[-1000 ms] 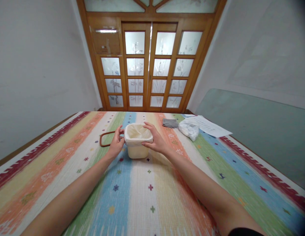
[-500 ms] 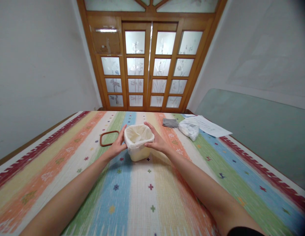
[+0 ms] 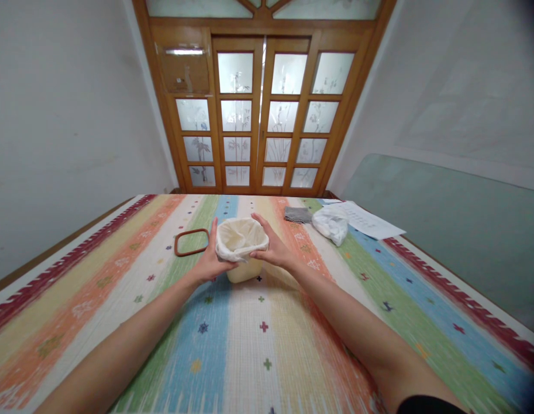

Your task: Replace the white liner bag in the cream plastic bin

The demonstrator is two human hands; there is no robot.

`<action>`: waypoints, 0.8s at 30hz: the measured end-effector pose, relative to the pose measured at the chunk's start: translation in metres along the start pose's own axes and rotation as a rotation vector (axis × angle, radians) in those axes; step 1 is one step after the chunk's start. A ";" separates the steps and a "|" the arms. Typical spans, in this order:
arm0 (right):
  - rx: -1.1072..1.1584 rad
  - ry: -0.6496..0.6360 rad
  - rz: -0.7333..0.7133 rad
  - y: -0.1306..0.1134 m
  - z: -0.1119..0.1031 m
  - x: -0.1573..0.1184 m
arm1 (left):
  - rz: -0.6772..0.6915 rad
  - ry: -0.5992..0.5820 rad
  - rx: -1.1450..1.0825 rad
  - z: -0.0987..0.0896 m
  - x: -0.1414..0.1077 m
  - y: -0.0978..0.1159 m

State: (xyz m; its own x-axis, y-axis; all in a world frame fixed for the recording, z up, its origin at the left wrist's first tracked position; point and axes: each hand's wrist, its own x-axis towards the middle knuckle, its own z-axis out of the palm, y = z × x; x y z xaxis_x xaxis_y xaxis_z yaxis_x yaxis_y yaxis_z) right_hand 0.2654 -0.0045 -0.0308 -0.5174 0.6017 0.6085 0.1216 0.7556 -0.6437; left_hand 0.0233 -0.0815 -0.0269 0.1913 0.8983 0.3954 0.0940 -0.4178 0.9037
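Note:
A small cream bin (image 3: pixel 244 272) stands upright on the striped cloth, lined with a thin white plastic bag (image 3: pixel 238 237) that is folded over its rim. My left hand (image 3: pixel 210 262) presses against the bag on the bin's left side, its thumb along the near face below the rim. On the opposite side my right hand (image 3: pixel 271 246) grips the rim, thumb on the near corner and fingers toward the back. Left of the bin lies a brown rounded rectangular ring (image 3: pixel 191 254), apart from both hands.
Beyond my right hand lie a folded grey cloth (image 3: pixel 298 215), a crumpled bundle of white plastic bags (image 3: pixel 331 224) and printed paper sheets (image 3: pixel 372 221). A striped tablecloth (image 3: pixel 245 356) covers the table. A green board (image 3: pixel 443 207) leans along the right wall.
My left thumb has slid down and rightward across the bin's near face, and the bag's edge there is drawn up closer to the rim. The right hand has barely moved.

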 end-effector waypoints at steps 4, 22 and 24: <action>-0.010 0.006 0.004 -0.003 0.006 -0.001 | 0.032 0.077 -0.004 0.008 -0.002 0.000; 0.025 -0.046 -0.021 -0.008 0.006 -0.003 | 0.055 0.137 -0.048 -0.003 0.002 -0.017; 0.058 -0.037 0.017 -0.007 0.004 -0.002 | 0.050 0.130 -0.043 -0.007 0.002 -0.019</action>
State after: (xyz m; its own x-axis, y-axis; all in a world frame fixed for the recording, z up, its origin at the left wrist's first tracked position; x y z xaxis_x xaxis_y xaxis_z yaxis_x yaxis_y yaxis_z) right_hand 0.2621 -0.0125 -0.0292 -0.5472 0.6034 0.5801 0.0818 0.7283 -0.6804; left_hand 0.0151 -0.0707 -0.0416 0.0665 0.8877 0.4557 0.0446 -0.4589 0.8874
